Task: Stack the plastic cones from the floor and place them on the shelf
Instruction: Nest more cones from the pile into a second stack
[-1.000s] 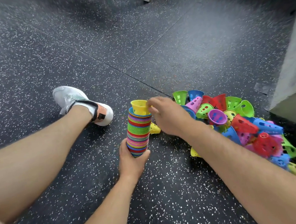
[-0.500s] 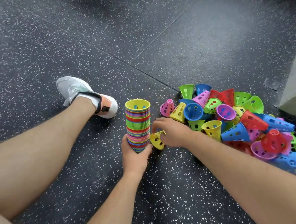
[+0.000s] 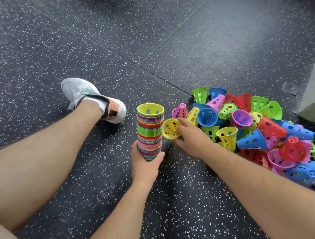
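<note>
Half second on: raised yellow cone [image 3: 171, 128] from floor at foot of stack [image 3: 150, 134] to just right of stack's upper half. Gripping cone with right hand [image 3: 192, 138], fingers curled; clasping stack base with left hand [image 3: 146, 166]. Tipped sideways, long axis near level, wide mouth toward stack and camera

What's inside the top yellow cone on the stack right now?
Nothing sits in the top yellow cone; blue shows through its holes. On the stack below, only rims show; the bodies are covered. The right hand holds a loose yellow cone beside it.
</note>
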`<state>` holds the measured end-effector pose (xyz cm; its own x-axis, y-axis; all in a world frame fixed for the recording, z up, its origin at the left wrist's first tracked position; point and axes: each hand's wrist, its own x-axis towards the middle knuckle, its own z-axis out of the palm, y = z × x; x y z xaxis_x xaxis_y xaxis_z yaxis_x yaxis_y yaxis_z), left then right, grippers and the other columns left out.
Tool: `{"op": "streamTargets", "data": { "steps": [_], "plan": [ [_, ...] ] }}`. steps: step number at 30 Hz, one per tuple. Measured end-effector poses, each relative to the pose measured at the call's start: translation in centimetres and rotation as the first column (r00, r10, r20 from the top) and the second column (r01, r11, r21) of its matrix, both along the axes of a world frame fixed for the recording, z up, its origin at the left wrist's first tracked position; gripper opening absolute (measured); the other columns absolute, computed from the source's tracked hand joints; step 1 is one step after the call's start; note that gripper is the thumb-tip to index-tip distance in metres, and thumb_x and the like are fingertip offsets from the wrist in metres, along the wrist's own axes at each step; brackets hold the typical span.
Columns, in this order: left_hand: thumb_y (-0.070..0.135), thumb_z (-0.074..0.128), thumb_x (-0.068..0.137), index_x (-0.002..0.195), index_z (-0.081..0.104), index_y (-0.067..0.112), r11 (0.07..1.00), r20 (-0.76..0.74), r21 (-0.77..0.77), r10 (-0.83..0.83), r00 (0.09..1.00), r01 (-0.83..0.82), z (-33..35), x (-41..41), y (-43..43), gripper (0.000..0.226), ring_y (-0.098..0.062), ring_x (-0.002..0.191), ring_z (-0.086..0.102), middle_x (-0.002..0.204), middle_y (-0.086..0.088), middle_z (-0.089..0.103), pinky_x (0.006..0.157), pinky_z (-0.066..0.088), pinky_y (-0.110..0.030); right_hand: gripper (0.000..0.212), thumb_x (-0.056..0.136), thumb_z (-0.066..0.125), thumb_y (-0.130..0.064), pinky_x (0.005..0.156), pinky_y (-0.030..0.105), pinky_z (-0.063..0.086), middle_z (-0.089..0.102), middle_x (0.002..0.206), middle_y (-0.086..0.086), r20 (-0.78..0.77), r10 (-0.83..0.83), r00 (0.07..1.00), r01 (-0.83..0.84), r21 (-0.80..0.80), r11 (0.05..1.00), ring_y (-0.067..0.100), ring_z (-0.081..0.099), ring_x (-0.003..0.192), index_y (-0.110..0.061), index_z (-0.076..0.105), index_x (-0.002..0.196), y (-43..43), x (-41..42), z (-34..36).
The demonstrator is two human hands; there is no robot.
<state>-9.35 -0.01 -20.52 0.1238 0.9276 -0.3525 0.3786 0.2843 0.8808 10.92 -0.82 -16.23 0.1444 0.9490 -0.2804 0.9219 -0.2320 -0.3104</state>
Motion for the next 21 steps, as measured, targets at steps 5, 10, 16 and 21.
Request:
{"op": "streamTargets", "data": {
  "steps": [5, 10, 16, 21],
  "plan": [
    [0.028, 0.091, 0.075, 0.130, 0.046, 0.035, 1.000, -0.021, -0.006, -0.012, 1.000, 0.012, 0.5, 0.1, 0.1, 0.071, -0.011, 0.109, 0.064, 0.125, 0.009, 0.062, 0.097, 0.049, -0.032, 0.045, 0.095, 0.060, -0.051, 0.101, 0.029, 0.039, 0.039, 0.151, 0.002, -0.245, -0.268, 0.932, 0.326, 0.240, 0.914, 0.019, 0.049, 0.127, -0.006, 0.065, 0.099, -0.1, 1.7, 3.3],
    [0.024, 0.092, 0.073, 0.124, 0.050, 0.032, 0.999, -0.067, 0.037, -0.034, 0.997, 0.037, 0.6, 0.5, -0.3, 0.066, -0.015, 0.103, 0.066, 0.117, 0.006, 0.064, 0.094, 0.051, -0.035, 0.036, 0.099, 0.057, -0.045, 0.098, 0.034, 0.044, 0.051, 0.125, -0.002, -0.455, -0.233, 0.859, 0.463, 0.498, 0.733, 0.013, 0.052, 0.114, -0.009, 0.059, 0.095, 0.3, 2.5, 8.3],
    [0.025, 0.093, 0.070, 0.127, 0.050, 0.026, 0.989, -0.109, 0.089, -0.110, 0.988, 0.120, 1.1, 1.5, -1.6, 0.072, -0.020, 0.107, 0.063, 0.123, -0.001, 0.062, 0.096, 0.048, -0.035, 0.041, 0.100, 0.054, -0.045, 0.102, 0.035, 0.043, 0.054, 0.132, -0.001, -0.340, -0.093, 0.936, 0.266, 0.507, 0.820, 0.015, 0.052, 0.119, -0.017, 0.054, 0.130, -0.8, 0.5, 12.4],
    [0.025, 0.095, 0.070, 0.132, 0.050, 0.027, 0.983, -0.079, 0.110, -0.142, 0.987, 0.150, 2.0, 2.9, -2.6, 0.077, -0.015, 0.109, 0.062, 0.124, 0.005, 0.061, 0.093, 0.047, -0.032, 0.059, 0.101, 0.050, -0.048, 0.115, 0.032, 0.028, 0.046, 0.150, 0.002, -0.211, -0.115, 0.971, 0.189, 0.371, 0.909, 0.018, 0.037, 0.140, -0.017, 0.040, 0.150, -2.8, 0.5, 13.1]
  ]
}}
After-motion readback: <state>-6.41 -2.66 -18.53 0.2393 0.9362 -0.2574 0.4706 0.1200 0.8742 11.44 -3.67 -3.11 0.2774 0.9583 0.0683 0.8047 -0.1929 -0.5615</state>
